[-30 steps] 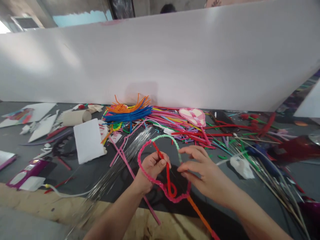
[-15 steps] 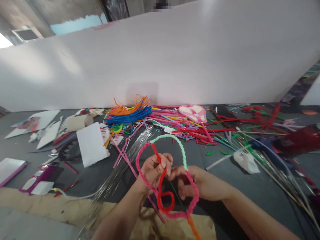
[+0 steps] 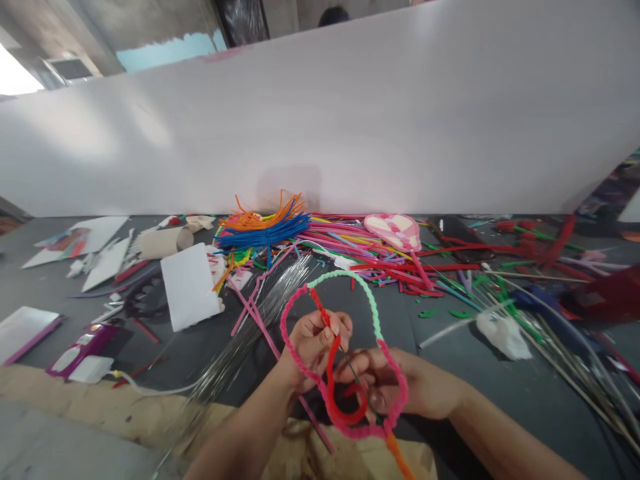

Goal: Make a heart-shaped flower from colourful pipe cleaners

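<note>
A loop of twisted pipe cleaners, mint green at the top and pink around the sides and bottom, encircles both hands. An orange pipe-cleaner stem runs down from its base. Within the loop, my left hand pinches a red pipe cleaner wound around a thin dark wire above the fingers. Below the pinch, the red length bends into a curl. My right hand is closed at that curl, with curled fingers and thumb at its loose end; part of the grip is hidden.
Bundled blue pipe cleaners and many loose pink ones lie at the back, against a white partition. Thin metal wires stretch along the left. A purple glue gun and white card lie further left; crumpled white material sits right.
My right hand has moved down and in to the red curl, its fingers now closed there. The left hand keeps its pinch. The whole view has shifted slightly.
</note>
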The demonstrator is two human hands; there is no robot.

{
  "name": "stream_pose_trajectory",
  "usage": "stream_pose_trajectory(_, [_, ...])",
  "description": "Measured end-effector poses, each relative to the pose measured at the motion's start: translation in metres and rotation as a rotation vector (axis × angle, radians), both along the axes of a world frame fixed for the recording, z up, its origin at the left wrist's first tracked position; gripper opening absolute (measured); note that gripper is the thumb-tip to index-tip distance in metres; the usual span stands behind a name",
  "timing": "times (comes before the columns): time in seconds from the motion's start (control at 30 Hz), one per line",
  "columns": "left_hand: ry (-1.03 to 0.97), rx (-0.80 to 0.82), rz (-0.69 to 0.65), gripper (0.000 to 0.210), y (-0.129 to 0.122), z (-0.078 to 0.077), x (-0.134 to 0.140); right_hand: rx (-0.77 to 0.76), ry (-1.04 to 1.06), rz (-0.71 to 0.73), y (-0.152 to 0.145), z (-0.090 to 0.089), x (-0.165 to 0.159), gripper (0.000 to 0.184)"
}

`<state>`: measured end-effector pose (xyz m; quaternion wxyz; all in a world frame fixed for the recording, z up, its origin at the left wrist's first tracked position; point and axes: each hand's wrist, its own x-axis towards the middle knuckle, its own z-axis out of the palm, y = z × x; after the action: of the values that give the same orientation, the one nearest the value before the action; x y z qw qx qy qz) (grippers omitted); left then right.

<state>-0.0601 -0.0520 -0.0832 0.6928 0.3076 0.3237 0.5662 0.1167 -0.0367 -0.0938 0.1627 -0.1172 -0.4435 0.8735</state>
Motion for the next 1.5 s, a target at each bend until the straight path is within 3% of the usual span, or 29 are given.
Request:
stream_pose_trajectory(0.13, [0.008,-0.002,0.000,0.027,0.000,0.001,0.001,0.014,0.060,0.024,-0.009,0.001,-0.006,0.030])
stream_pose_trajectory(0.27, [-0.061,-0.027,-0.036,0.027,0.000,0.004,0.004,0.036,-0.051,0.003,-0.002,-0.006,-0.003,0.035])
stream_pose_trajectory(0.43, [-0.136,-0.093,-0.072,0.029,-0.002,0.007,0.003,0.227,-0.315,-0.279,0.024,-0.016,0.014,0.036])
stream_pose_trajectory(0.6, [-0.163,-0.083,-0.056,0.027,-0.002,0.007,0.002,0.474,-0.541,-0.477,0.045,-0.008,0.031,0.035])
stream_pose_trajectory(0.83, [-0.100,-0.113,0.057,0.021,0.002,0.009,0.001,0.703,-0.638,-0.275,0.043,0.007,0.038,0.030])
stream_pose_trajectory(0.97, [-0.076,-0.133,0.039,0.020,0.001,0.008,0.003,0.834,-0.532,-0.291,0.039,0.007,0.034,0.023])
stream_pose_trajectory(1.13, [-0.036,-0.139,0.056,0.023,0.000,0.007,0.009,0.621,-0.329,-0.362,0.031,-0.004,0.022,0.027])
stream_pose_trajectory(1.5, [0.015,-0.164,-0.098,0.018,-0.002,-0.004,0.015,-0.097,-0.064,-0.185,0.010,-0.019,0.000,0.035])
